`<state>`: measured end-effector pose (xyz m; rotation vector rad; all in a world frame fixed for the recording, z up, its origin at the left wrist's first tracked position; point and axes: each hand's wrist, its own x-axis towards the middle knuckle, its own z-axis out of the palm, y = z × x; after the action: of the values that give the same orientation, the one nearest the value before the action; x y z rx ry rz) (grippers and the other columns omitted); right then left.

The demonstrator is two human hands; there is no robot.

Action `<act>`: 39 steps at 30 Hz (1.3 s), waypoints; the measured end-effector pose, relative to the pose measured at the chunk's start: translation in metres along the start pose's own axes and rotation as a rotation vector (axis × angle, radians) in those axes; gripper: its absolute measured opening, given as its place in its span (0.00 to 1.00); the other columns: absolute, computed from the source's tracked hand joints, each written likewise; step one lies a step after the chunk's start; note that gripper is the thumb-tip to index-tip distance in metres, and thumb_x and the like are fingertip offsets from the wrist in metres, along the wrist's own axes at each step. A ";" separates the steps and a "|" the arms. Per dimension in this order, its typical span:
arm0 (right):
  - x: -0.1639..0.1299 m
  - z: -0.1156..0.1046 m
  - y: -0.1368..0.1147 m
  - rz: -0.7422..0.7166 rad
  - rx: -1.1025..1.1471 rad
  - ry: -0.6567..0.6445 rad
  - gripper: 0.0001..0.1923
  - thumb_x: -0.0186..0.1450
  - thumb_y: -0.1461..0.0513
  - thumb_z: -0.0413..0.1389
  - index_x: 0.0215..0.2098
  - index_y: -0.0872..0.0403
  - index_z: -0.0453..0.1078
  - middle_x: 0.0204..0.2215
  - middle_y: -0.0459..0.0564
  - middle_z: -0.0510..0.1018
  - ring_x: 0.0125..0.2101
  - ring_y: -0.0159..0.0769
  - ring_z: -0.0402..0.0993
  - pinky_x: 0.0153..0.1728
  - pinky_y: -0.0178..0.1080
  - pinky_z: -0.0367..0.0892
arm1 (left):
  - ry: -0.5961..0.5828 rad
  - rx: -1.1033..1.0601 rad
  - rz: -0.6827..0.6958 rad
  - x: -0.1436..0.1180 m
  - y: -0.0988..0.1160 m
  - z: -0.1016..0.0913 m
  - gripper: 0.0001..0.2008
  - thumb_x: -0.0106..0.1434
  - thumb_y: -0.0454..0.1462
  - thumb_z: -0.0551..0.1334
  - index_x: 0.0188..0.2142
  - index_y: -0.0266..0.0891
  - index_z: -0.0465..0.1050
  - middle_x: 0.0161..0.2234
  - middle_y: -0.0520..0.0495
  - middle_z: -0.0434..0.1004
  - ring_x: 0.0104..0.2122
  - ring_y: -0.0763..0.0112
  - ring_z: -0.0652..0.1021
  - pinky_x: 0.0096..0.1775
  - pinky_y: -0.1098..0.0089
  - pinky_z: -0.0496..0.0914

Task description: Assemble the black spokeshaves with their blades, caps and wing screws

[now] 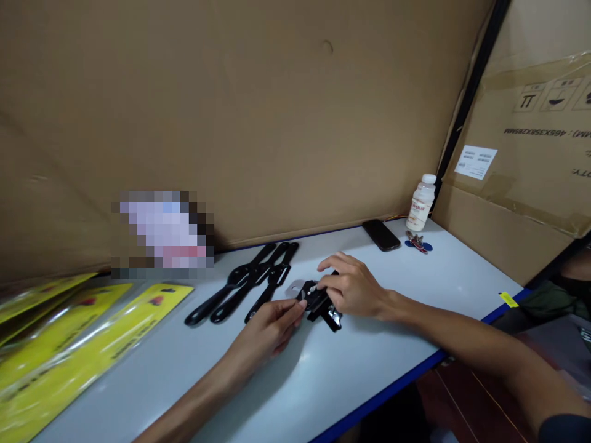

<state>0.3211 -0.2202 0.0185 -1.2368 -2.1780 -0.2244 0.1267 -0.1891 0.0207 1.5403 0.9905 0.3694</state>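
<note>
Thumb and fingers of my left hand (276, 323) pinch the near left edge of a black flat part (314, 296) over the table. My right hand (351, 284) is bent over the same part from the right, its fingers closed by a small whitish bit on top; what they grip is partly hidden. A clear rounded piece (294, 287) shows just behind the part. Under my right hand lies a shiny black strip (333, 319). To the left, several long black tools (240, 280) with wider middles lie side by side.
Yellow packaging cards in clear plastic (115, 335) overlap at the left. A blurred-out patch (166, 231) stands behind. Along the back right are a phone (381, 235), a white bottle (422, 203) and a small metal item (418, 242). Cardboard walls (295, 123) enclose the blue-edged table (392, 394).
</note>
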 end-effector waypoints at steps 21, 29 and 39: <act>-0.001 0.000 -0.002 -0.037 0.016 -0.054 0.14 0.63 0.72 0.52 0.34 0.54 0.79 0.46 0.54 0.75 0.46 0.40 0.67 0.46 0.44 0.69 | 0.041 0.003 0.002 -0.002 0.000 0.000 0.26 0.53 0.60 0.61 0.21 0.42 0.59 0.12 0.62 0.51 0.12 0.81 0.53 0.16 0.76 0.46; -0.001 -0.001 -0.002 -0.042 0.018 -0.058 0.19 0.63 0.73 0.51 0.44 0.52 0.78 0.45 0.53 0.75 0.45 0.40 0.67 0.46 0.44 0.69 | 0.040 0.003 0.015 -0.004 0.003 0.001 0.27 0.51 0.62 0.61 0.20 0.43 0.58 0.11 0.62 0.50 0.11 0.82 0.52 0.16 0.76 0.46; 0.000 -0.001 -0.002 0.040 0.012 -0.036 0.16 0.62 0.72 0.52 0.40 0.55 0.79 0.44 0.55 0.76 0.46 0.41 0.68 0.48 0.44 0.68 | 0.063 0.021 0.011 0.000 -0.002 -0.001 0.28 0.51 0.64 0.59 0.20 0.43 0.58 0.10 0.62 0.51 0.10 0.82 0.53 0.14 0.77 0.46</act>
<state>0.3202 -0.2222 0.0198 -1.2850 -2.1796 -0.1736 0.1251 -0.1888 0.0196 1.5618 1.0379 0.4190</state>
